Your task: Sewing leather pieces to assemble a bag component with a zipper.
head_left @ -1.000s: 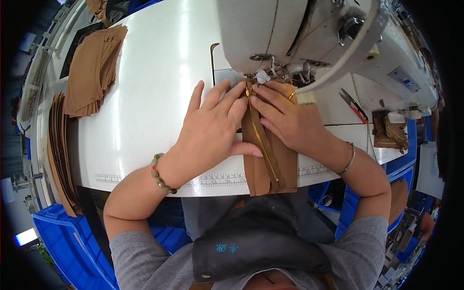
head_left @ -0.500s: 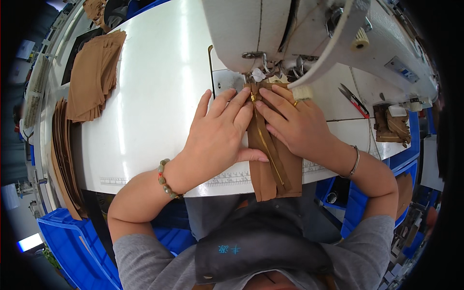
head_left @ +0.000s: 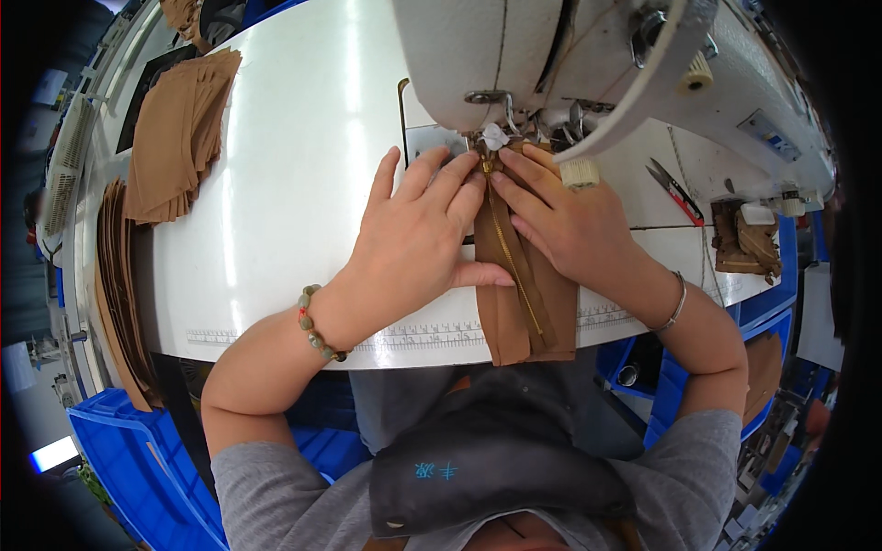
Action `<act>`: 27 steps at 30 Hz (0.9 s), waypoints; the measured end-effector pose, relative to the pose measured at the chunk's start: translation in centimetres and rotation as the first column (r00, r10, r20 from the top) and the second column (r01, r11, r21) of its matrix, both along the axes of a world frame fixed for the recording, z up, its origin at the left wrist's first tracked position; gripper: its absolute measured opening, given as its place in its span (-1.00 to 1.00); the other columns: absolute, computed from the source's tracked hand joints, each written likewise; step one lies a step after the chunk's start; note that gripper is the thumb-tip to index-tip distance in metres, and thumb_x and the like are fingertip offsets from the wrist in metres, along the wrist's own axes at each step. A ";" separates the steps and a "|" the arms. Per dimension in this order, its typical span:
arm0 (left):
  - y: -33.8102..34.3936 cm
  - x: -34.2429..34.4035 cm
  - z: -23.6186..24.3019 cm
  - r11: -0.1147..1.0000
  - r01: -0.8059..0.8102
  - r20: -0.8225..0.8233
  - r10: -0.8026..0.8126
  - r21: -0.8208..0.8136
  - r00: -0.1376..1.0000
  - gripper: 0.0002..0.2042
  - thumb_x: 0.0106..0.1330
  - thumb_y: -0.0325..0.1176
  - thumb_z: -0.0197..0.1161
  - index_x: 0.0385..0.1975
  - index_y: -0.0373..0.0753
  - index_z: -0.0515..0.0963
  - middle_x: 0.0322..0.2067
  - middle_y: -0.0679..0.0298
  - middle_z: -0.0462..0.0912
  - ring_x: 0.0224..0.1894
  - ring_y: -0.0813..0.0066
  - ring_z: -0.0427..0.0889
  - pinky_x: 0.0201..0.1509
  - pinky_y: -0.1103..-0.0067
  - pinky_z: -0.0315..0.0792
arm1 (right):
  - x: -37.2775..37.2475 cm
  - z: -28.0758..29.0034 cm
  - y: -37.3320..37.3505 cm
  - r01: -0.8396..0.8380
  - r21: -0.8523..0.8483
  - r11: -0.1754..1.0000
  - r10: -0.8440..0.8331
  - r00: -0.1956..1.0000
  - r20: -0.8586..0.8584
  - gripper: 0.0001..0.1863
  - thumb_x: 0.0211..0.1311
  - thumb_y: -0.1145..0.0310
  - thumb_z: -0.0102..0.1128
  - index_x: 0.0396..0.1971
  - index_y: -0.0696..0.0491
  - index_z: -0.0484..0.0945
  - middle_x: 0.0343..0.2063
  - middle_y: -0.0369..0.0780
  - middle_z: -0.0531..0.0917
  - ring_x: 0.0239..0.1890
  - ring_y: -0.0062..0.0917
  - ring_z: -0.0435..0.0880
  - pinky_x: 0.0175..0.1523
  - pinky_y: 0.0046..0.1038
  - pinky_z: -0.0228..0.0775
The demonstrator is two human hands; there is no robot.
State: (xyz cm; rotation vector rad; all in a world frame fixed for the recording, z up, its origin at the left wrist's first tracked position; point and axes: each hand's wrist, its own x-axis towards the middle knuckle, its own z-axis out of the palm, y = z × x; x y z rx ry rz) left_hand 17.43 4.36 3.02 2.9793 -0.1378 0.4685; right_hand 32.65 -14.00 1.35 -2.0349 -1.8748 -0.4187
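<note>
Fabric [head_left: 559, 312], brown and oblong, lies lengthwise on the table [head_left: 276, 211], its far end under the head of the sewing machine [head_left: 478, 64], its near end at the table's near edge, right of that edge's middle. A brass-coloured zipper [head_left: 511, 250] runs along it at a slight slant.

On my feed the left hand [head_left: 404, 230] lies open and flat, fingers spread, its index fingertip beside the zipper's far end and its thumb reaching over the fabric. The right hand [head_left: 583, 225] is open too, fingers extended over the fabric's right side. Neither closes around anything; how hard they press I cannot tell.

I read the step in hand as guiding the zippered piece through stitching, though the needle is too hidden for me to confirm it. The next move, I judge, calls for an even feed away from the near edge, zipper straight, fingertips clear of the needle.

Farther out, I see red-handled snips [head_left: 681, 198] and, closer to the right edge, a brown bundle [head_left: 746, 237]. A fanned stack of brown pieces [head_left: 179, 138] lies toward the far-left corner; a ruler scale [head_left: 413, 335] follows the near edge.
</note>
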 end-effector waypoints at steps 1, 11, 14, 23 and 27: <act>0.0 0.0 0.0 1.000 0.000 -0.003 0.000 0.010 1.000 -0.04 -0.03 0.40 0.40 0.20 -0.35 0.53 0.27 0.15 0.54 0.32 0.03 0.45 0.47 0.00 0.23 | 0.1 0.0 0.0 -0.002 -0.002 1.000 0.002 1.000 0.002 -0.49 0.19 0.23 0.42 0.14 0.10 0.66 0.11 -0.10 0.70 0.11 -0.18 0.67 0.30 -0.16 0.48; -0.2 -0.3 0.3 1.000 -0.007 -0.023 0.007 0.017 1.000 -0.05 0.00 0.36 0.40 0.23 -0.36 0.54 0.29 0.17 0.54 0.31 0.12 0.47 0.46 0.07 0.25 | 0.2 0.0 0.0 -0.015 -0.016 1.000 0.015 1.000 -0.001 -0.49 0.23 0.21 0.41 0.15 0.10 0.66 0.14 -0.10 0.68 0.11 -0.20 0.67 0.29 -0.17 0.48; -0.2 -0.4 0.3 1.000 -0.006 -0.018 0.006 0.012 1.000 -0.06 0.01 0.36 0.39 0.23 -0.36 0.54 0.31 0.16 0.55 0.31 0.13 0.47 0.46 0.09 0.26 | 0.2 0.1 0.1 -0.025 -0.017 1.000 0.024 1.000 -0.006 -0.49 0.24 0.21 0.40 0.15 0.10 0.65 0.14 -0.10 0.68 0.11 -0.21 0.67 0.29 -0.18 0.48; -0.1 -0.2 0.1 1.000 -0.004 -0.011 0.004 0.016 1.000 -0.07 0.01 0.36 0.40 0.22 -0.35 0.55 0.29 0.16 0.57 0.31 0.11 0.47 0.43 0.10 0.28 | 0.2 0.0 0.1 -0.017 -0.017 1.000 0.017 1.000 -0.015 -0.49 0.24 0.22 0.41 0.16 0.09 0.65 0.14 -0.13 0.69 0.07 -0.22 0.69 0.28 -0.18 0.49; -0.4 -0.4 0.4 1.000 -0.008 -0.013 0.008 0.014 1.000 -0.07 0.00 0.35 0.41 0.22 -0.35 0.55 0.29 0.15 0.56 0.33 0.08 0.46 0.45 0.08 0.26 | 0.0 0.4 0.2 -0.015 -0.011 1.000 0.015 0.999 0.031 -0.52 0.20 0.23 0.39 0.11 0.08 0.66 0.03 -0.18 0.71 0.02 -0.27 0.69 0.27 -0.21 0.50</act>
